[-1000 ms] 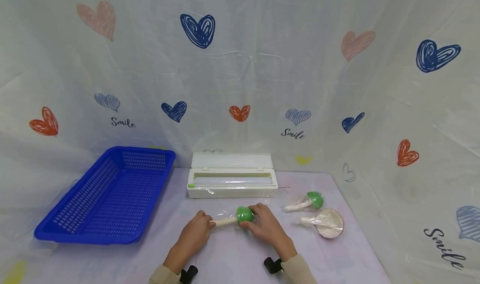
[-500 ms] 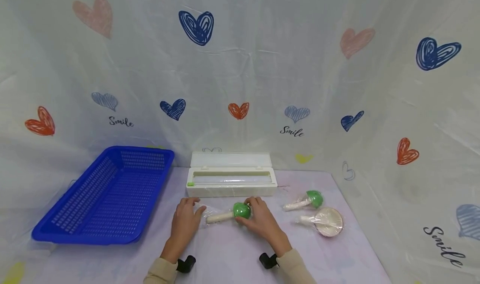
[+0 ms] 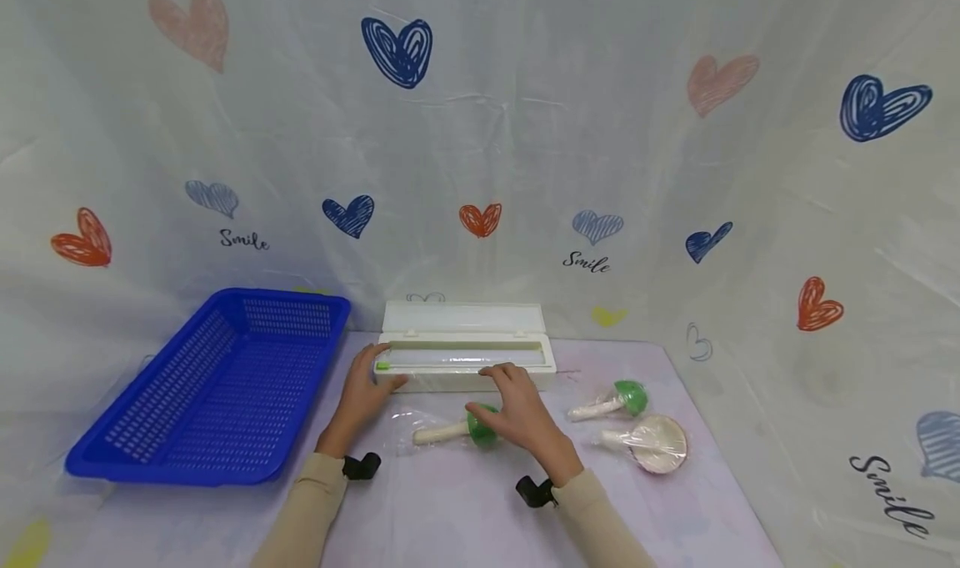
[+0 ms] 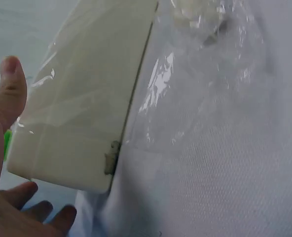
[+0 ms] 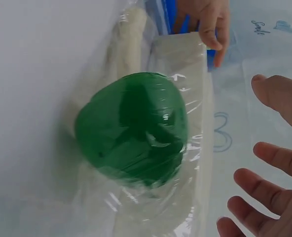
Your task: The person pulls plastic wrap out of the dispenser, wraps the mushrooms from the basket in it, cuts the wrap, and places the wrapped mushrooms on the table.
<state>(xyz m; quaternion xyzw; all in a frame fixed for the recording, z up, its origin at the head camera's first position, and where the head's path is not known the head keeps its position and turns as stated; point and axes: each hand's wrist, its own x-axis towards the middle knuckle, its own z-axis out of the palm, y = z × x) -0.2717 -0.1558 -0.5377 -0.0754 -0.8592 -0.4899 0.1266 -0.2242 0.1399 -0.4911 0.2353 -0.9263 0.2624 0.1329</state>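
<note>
A mushroom model with a green cap and pale stem (image 3: 442, 434) lies on the table, clear plastic film (image 4: 163, 81) over and around it. Behind it stands a white cling film dispenser (image 3: 450, 381), lid up, a film roll inside. My left hand (image 3: 363, 394) is at the dispenser's left end, thumb and fingers spread around that corner; whether it touches cannot be told. My right hand (image 3: 521, 414) is beside and above the green cap (image 5: 136, 128), fingers extended and apart, nothing held. In the head view it hides part of the cap.
A blue plastic basket (image 3: 281, 434) stands at the left. To the right lie a second green-capped mushroom (image 3: 630, 396) in film and a wrapped mushroom with a wide pale cap (image 3: 658, 444). A heart-printed curtain (image 3: 480, 134) surrounds the table.
My left hand has let go of the stem end and moved up to the dispenser's left end. My right hand has released the green cap and moved slightly up toward the dispenser.
</note>
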